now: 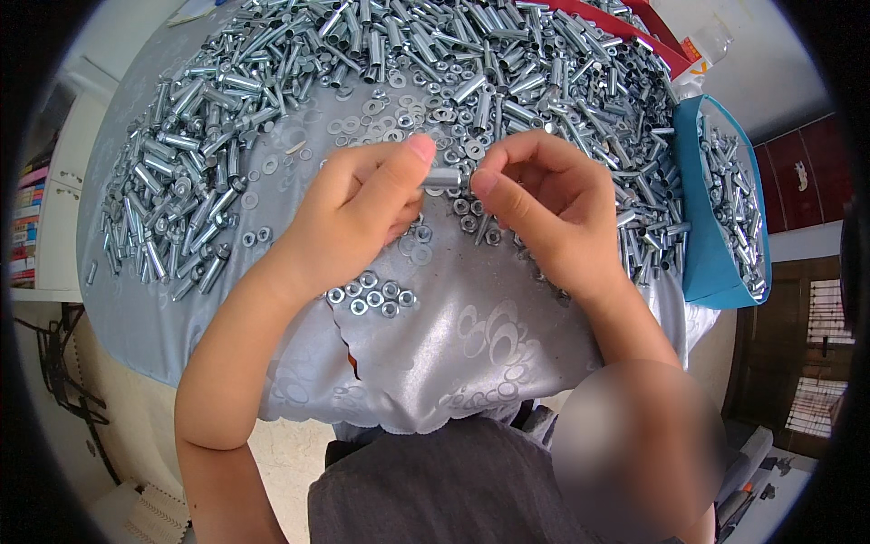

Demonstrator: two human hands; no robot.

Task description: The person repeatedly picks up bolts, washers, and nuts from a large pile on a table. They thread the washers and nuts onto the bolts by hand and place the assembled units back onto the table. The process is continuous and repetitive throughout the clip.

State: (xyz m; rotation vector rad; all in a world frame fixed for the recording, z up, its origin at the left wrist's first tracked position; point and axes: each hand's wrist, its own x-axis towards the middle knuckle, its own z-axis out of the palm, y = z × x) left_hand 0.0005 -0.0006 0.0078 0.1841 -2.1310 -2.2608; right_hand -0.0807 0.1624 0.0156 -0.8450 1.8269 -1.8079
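Note:
Over the near middle of the table, my left hand (358, 199) grips a short, shiny metal sleeve (443, 178) between thumb and curled fingers. The sleeve lies level, its free end pointing right. At that end my right hand (557, 195) is pinched, thumb against forefinger; whatever small piece sits between those fingertips is too hidden to name. Below my left hand several hex nuts (372, 296) lie in a loose cluster. Flat washers (372, 109) are scattered just beyond both hands, with more nuts (467, 207) under the sleeve.
Heaps of metal sleeves and bolts (204, 172) cover the table's left and far sides, with another heap (580, 91) at right. A blue fabric bin (702, 245) of similar parts stands at the right edge, a red tray (666, 41) behind. The silvery tablecloth (426, 354) has a tear.

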